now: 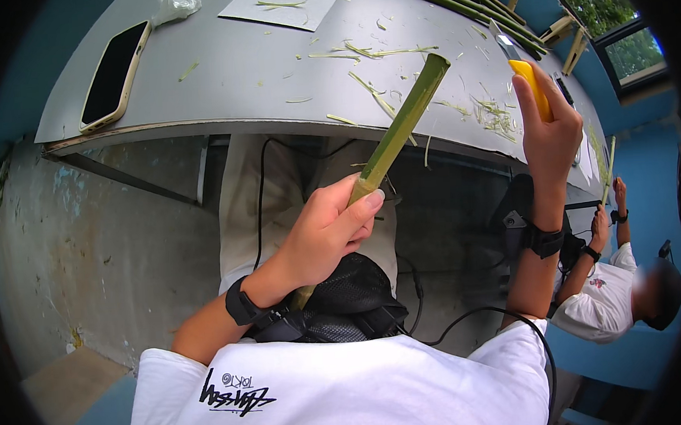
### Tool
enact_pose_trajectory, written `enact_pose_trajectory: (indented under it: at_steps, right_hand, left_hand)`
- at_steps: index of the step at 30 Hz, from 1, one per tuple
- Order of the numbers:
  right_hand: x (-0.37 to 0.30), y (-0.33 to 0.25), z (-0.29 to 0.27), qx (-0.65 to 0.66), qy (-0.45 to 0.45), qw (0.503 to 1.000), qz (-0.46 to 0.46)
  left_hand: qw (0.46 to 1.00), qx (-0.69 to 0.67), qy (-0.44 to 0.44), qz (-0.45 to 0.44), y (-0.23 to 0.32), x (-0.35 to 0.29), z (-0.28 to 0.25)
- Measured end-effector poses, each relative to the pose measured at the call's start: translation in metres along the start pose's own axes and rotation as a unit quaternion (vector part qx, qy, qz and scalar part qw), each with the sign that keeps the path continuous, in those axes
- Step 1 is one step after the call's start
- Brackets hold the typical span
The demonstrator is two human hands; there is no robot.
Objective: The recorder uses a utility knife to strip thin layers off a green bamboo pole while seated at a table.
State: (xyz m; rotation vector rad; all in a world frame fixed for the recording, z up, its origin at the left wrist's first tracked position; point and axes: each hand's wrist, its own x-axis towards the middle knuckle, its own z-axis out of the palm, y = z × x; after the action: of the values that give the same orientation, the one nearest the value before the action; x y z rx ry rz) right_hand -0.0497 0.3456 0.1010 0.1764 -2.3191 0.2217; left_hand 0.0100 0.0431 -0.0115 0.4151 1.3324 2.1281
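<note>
My left hand is closed around a green bamboo stick, which slants up and to the right over the table's near edge. Its lower end passes under my wrist toward my lap. Raised at the right, my right hand grips a yellow-handled utility knife. The knife's blade points up and left, apart from the bamboo. Thin green bamboo shavings lie on the grey table between and beyond the two hands.
A phone lies at the table's left edge, near a crumpled clear plastic bag. Farther back is a white sheet with shavings on it. Several green bamboo stalks lie at the back right. Another person sits at the far right, holding a stick. A black cable hangs beside my right arm.
</note>
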Motion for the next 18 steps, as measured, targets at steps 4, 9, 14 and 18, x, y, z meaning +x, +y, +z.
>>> enact_pose_trajectory:
  at_steps: [4,9,14,18]
  right_hand:
    - [-0.007,-0.004,-0.013,0.031,-0.005,0.999,-0.008]
    - [-0.03,-0.05,-0.018,0.109,-0.113,0.987,-0.037]
    - [-0.056,-0.072,-0.012,0.192,-0.178,0.961,-0.094]
    - [-0.067,-0.08,-0.001,0.212,-0.213,0.944,-0.136]
  left_hand:
    - [0.999,-0.042,0.033,-0.002,-0.002,0.001,-0.003]
    - [0.998,-0.044,0.044,0.002,-0.001,0.0,-0.012]
    - [0.996,-0.067,0.056,0.019,0.001,-0.001,-0.008]
    - [0.996,-0.016,0.076,0.05,-0.009,-0.001,-0.013]
